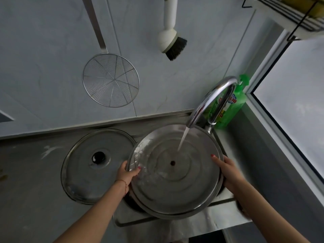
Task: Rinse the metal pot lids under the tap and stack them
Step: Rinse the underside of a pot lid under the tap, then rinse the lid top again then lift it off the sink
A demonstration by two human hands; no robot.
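Beyond my fingertips, past the far rim of what I hold, the grey tiled wall [52, 50] rises, with a wire skimmer [111, 80] and a white scrubbing brush [171, 42] hanging on it. Below my hands sits the steel sink [226, 202], almost wholly covered by the big lid [173, 172] I am rinsing. I hold this lid underside up, tilted a little towards me, and both hands are clamped on its rim. My left hand [125, 174] grips the left edge with the thumb pressed over onto the wet inner face; my right hand [228, 171] holds the right edge, fingers [216, 160] laid on the rim.

Just outside my left hand, on the steel counter [26, 172], lies the second lid [96, 165], knob up and flat, its right edge tucked under the one I hold. Whether it is already rinsed I cannot say for sure; some droplets seem to sit near its near edge.

Above my right fingers the curved tap [210, 100] is running, and its stream [183, 137] strikes the inner face between the rim and the small centre hole. A green bottle of dish soap [233, 104] stands behind the tap.

I judge the task about midway: this lid is under water now, its other face may need a pass, and the stacking is not yet done.
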